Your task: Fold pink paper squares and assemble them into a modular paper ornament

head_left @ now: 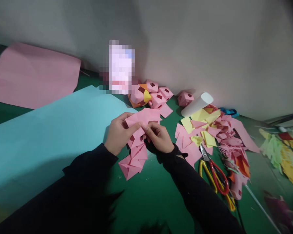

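A pink folded-paper piece (147,114) is held up between both hands over the green table. My left hand (120,134) grips its left side, thumb pressed on the front. From the right, my right hand (160,138) pinches its lower edge near the left thumb. Below the hands lie several loose folded pink paper units (134,161), overlapping one another, partly hidden by the hands. Farther back, by the wall, sit several assembled pink paper shapes (157,100) with square openings, one with orange and yellow parts.
A large light-blue sheet (83,120) covers the left; a pink sheet (39,78) lies behind it. A blurred-out bright screen (121,66) leans at the wall. To the right are a white cylinder (197,104), pink and yellow paper scraps (203,123), and red- and yellow-handled scissors (218,177).
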Tool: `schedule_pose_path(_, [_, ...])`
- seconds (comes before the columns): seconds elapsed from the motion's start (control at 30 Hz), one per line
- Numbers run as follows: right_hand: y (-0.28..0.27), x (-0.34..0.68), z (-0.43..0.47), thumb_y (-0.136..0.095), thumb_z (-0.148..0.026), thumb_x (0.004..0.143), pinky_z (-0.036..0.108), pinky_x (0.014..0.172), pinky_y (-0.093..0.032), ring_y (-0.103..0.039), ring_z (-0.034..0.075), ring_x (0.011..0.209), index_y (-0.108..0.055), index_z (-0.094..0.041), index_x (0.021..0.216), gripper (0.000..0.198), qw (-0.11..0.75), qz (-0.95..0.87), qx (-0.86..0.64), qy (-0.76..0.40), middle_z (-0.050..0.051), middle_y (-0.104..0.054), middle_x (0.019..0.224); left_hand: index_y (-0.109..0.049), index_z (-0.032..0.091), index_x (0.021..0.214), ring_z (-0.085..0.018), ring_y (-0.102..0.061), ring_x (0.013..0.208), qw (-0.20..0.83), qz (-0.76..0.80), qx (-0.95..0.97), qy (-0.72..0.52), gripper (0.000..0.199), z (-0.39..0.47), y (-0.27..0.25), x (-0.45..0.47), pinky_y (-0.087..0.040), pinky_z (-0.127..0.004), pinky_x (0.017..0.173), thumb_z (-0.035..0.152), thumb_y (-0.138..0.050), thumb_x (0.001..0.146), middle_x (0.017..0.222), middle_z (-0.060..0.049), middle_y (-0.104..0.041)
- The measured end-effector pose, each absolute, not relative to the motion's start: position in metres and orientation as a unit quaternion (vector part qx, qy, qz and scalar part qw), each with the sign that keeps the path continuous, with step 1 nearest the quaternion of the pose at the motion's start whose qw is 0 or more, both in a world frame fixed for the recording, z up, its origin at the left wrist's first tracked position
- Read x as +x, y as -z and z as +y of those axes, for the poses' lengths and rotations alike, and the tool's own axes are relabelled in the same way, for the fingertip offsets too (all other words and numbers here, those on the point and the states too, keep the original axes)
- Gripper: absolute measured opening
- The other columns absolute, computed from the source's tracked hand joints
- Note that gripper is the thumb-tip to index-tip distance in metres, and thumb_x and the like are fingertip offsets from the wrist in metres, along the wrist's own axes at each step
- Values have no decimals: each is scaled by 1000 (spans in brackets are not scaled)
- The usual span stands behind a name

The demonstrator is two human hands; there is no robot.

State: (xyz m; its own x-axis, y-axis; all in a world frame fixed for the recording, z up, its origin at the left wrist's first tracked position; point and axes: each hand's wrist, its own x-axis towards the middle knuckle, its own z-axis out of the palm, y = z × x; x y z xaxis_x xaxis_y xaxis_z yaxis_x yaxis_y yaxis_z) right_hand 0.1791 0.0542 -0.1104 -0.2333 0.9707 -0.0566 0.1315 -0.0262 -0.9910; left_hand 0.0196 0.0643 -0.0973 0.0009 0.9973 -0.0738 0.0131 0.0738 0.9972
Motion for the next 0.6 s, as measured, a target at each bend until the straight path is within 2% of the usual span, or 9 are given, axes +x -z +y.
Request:
schedule_pose_path(0.2, [109,179,55,-64,-48,85,21,47,-42,-54,8,46,-52,-19,71,35,399,-559,-454,-568,-2,-64,59,-65,18,85,-11,-54,53,519,523,469,-488,25,64,98,20,-45,-23,49,35,-75,70,67,2,-62])
schedule_pose_path(0.37, [111,182,55,-63,-46,86,21,50,-40,-52,8,47,-51,-19,71,33,395,-581,-454,-548,-4,-60,55,-67,18,87,-13,-59,63,507,521,476,-495,25,65,101,20,-49,-25,59,33,-76,70,74,0,-65])
schedule_pose_path(0.6, [108,178,54,-65,-50,83,21,48,-41,-53,8,48,-53,-19,72,35,398,-556,-458,-568,-3,-60,58,-66,18,86,-14,-60,65,504,519,467,-508,20,65,99,20,-48,-25,59,31,-73,72,75,1,-67])
